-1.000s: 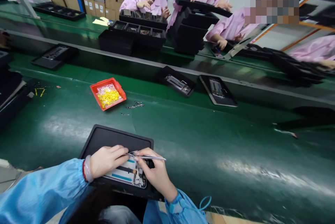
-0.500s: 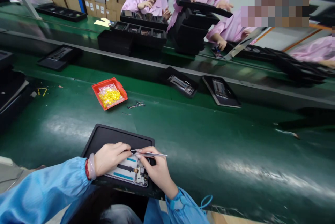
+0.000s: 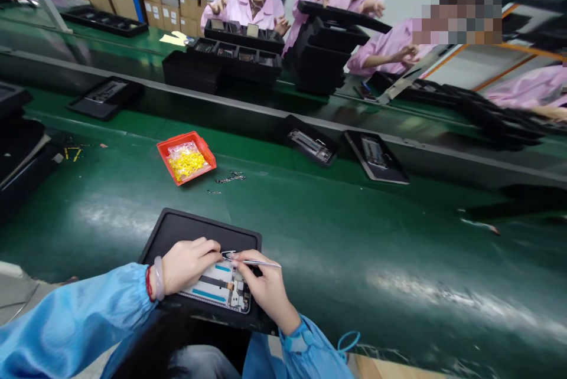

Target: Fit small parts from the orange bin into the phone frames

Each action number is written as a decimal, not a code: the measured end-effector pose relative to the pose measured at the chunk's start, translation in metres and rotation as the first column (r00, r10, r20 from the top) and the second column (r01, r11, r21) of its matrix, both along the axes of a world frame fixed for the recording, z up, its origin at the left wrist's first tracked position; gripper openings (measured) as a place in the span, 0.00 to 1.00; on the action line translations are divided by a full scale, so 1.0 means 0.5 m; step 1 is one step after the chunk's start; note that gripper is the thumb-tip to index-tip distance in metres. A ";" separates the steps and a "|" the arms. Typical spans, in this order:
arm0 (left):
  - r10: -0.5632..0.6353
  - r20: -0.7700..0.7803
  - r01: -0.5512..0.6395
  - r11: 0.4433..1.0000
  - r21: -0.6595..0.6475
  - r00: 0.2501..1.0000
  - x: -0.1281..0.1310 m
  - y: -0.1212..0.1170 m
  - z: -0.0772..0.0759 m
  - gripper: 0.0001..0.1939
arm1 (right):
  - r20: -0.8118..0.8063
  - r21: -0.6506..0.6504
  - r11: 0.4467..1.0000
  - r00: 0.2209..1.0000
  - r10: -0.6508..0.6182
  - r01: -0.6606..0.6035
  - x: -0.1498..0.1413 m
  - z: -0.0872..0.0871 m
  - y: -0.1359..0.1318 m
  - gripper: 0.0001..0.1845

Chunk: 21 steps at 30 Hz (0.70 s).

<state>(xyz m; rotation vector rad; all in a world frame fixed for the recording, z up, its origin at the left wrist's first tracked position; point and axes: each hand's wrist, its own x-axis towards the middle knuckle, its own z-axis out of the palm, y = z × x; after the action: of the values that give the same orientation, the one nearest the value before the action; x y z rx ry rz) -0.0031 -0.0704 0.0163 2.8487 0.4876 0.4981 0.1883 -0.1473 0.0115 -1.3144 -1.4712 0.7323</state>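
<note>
An opened phone (image 3: 214, 289), with blue strips, a dark flat cable and a bare circuit board at its right end, lies in a black tray (image 3: 195, 225) at the table's near edge. My left hand (image 3: 191, 265) lies over the phone's upper left part, fingers curled together and tips at its far edge; what they pinch is too small to make out. Between thumb and fingers, my right hand (image 3: 266, 287) grips tweezers (image 3: 261, 263). Their tips meet my left fingertips above the phone.
Beyond the tray are a red bin (image 3: 208, 157) of yellow pieces and small dark parts (image 3: 231, 177). More phones in black trays (image 3: 376, 156) lie farther back. A dark stack (image 3: 26, 143) stands at left. Co-workers in pink sit across, behind black boxes (image 3: 239, 60).
My hands stay nearly in place; the tweezers' free end has dipped slightly. Trays with phones at the back have shifted a little to the right. Across the table, co-workers' hands have moved.
</note>
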 end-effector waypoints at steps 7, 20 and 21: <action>0.013 0.051 -0.012 1.000 -0.017 0.999 0.000 0.002 -0.004 0.14 | -0.011 -0.039 0.999 0.999 0.031 -0.032 0.006 0.012 0.005 0.07; 0.003 0.032 -0.002 0.999 -0.037 0.999 0.000 0.003 -0.003 0.15 | -0.069 -0.001 1.000 0.998 -0.011 0.011 0.004 0.011 -0.005 0.07; 0.003 0.035 -0.001 0.999 -0.039 0.999 -0.001 0.003 -0.003 0.15 | -0.067 0.002 1.000 0.998 -0.012 0.012 0.004 0.011 -0.005 0.06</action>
<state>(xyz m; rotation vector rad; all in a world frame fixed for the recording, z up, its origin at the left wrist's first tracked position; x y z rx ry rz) -0.0034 -0.0689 0.0150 2.7972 0.4885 0.5319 0.1903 -0.1500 0.0169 -1.2837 -1.4091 0.7592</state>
